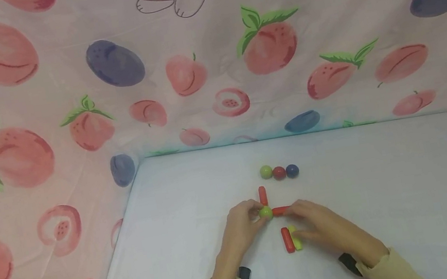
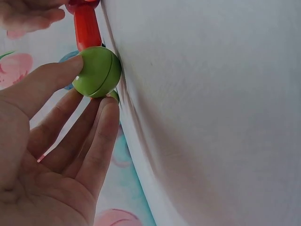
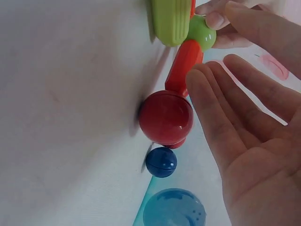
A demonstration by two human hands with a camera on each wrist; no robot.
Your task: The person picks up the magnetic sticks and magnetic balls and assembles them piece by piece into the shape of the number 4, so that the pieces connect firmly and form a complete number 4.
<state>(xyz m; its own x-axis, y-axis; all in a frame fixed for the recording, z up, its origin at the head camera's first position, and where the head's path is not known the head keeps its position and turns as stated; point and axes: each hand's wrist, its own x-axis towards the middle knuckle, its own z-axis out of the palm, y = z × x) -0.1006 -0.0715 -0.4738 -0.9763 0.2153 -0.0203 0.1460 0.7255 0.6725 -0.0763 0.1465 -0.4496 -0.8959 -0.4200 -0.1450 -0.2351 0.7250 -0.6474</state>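
My left hand (image 1: 242, 227) pinches a glossy green ball (image 2: 97, 72) between thumb and fingers. A red rod (image 1: 280, 211) meets this ball on its right, and another red rod (image 1: 263, 195) extends from its far side. My right hand (image 1: 319, 222) is beside the right-hand rod, its fingers fairly straight and thumb apart; the right wrist view shows no grip, and contact with the rod is unclear. A dark red ball (image 3: 166, 117) sits at that rod's other end, hidden by my right hand in the head view.
Nearer me, a loose red rod (image 1: 287, 240) lies beside a yellow-green rod (image 1: 296, 241), close to my right thumb. Farther back, green (image 1: 266, 172), red (image 1: 279, 173) and blue (image 1: 293, 171) balls form a row on the white table (image 1: 171, 197). Fruit-patterned cloth (image 1: 121, 112) hangs behind.
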